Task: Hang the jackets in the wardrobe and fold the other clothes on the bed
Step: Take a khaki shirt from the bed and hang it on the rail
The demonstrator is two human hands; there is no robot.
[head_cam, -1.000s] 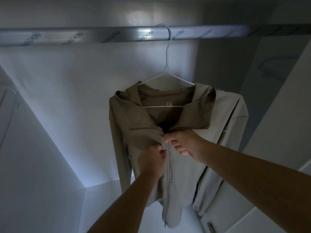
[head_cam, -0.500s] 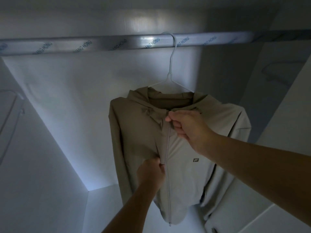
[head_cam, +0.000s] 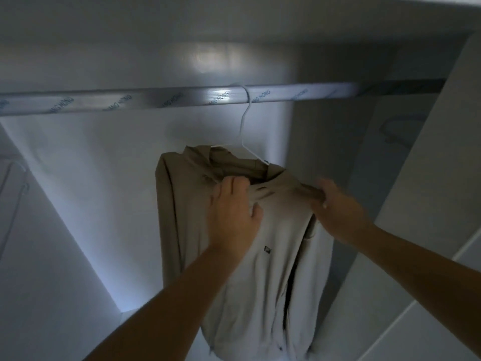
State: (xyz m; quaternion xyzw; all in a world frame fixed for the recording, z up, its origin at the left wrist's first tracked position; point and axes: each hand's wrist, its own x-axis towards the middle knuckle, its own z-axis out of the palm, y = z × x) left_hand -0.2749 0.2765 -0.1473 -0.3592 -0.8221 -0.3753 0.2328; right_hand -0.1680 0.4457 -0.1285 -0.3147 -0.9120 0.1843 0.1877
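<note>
The jacket (head_cam: 260, 282) hung from the rail (head_cam: 156, 100) on its hanger (head_cam: 241, 131), so this hanging was nearly done. Your left hand (head_cam: 234, 217) gripped its collar and your right hand (head_cam: 338, 207) pinched the shoulder. The folding, I judged, was left to do.

The jacket (head_cam: 260, 269) hangs in front of both hands on a wire hanger (head_cam: 244, 131), whose hook sits over the rail (head_cam: 156, 100) above and beyond the hands. The left hand (head_cam: 234, 217) lies on the jacket's chest just under the collar, with fabric bunched between thumb and fingers. The right hand (head_cam: 338, 207), to the right of it and apart, grips the jacket's shoulder. A small logo patch (head_cam: 267, 249) sits just below the left hand, beside the wrist. The wardrobe's back wall (head_cam: 117, 178) stands behind the jacket, beyond the hands. A side panel (head_cam: 429, 204) rises to the right of the right hand, and the wardrobe floor (head_cam: 135, 324) lies far below the left hand.
</note>
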